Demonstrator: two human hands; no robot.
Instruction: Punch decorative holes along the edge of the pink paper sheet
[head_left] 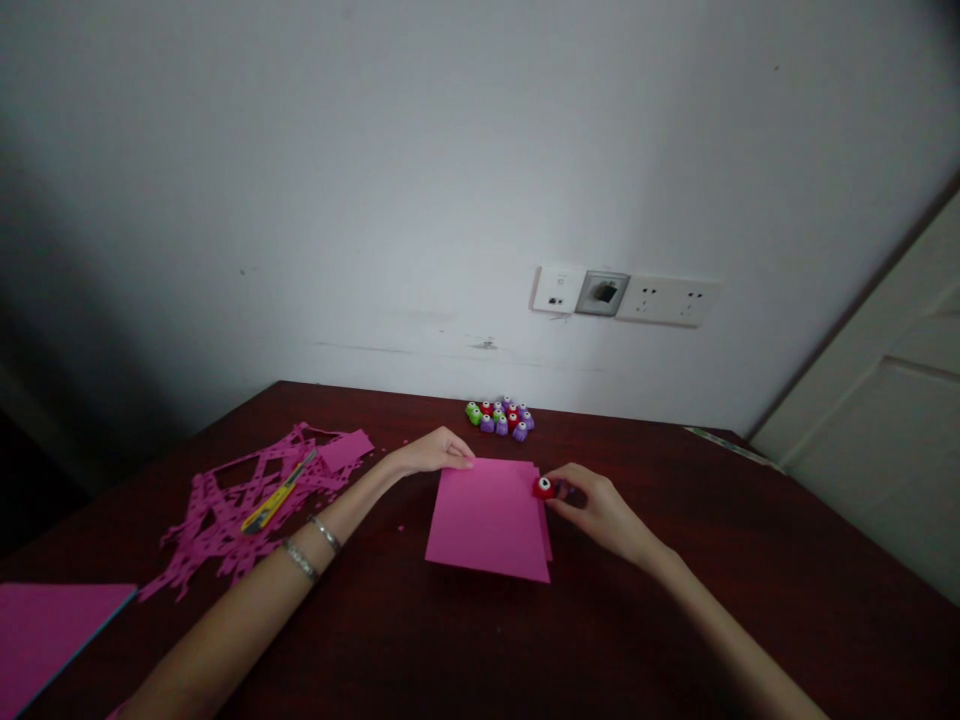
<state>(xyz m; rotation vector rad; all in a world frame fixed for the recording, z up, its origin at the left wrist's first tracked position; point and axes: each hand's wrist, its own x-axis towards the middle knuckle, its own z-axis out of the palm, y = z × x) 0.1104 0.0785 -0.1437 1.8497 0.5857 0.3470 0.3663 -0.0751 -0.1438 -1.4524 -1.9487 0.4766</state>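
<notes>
Right hand curled, thumb and fingers pinched around a small red punch, I hold the piece at the upper right edge of a pink sheet above a dark reddish-brown table. Whether the punch has a bite of the paper I cannot tell from this angle; a purple patch within the curl of that hand is too dim to name. Left hand, with two silvery bracelets on the wrist side, has its fingers folded in and grips the sheet by its far edge, near the left corner. A second pink layer peeks out along the sheet's right side, slightly out of line.

Beyond the paper, near the pale wall, small punches in green, red and purple sit clustered, dark marks on their white tops. To my left, cut and pierced pink scraps lie in a tangle, a yellow cutter across them and a small pink piece by its tip. Nearer to me, at far left, a pink stack shows a blue edge. Socket plates are set in the wall.
</notes>
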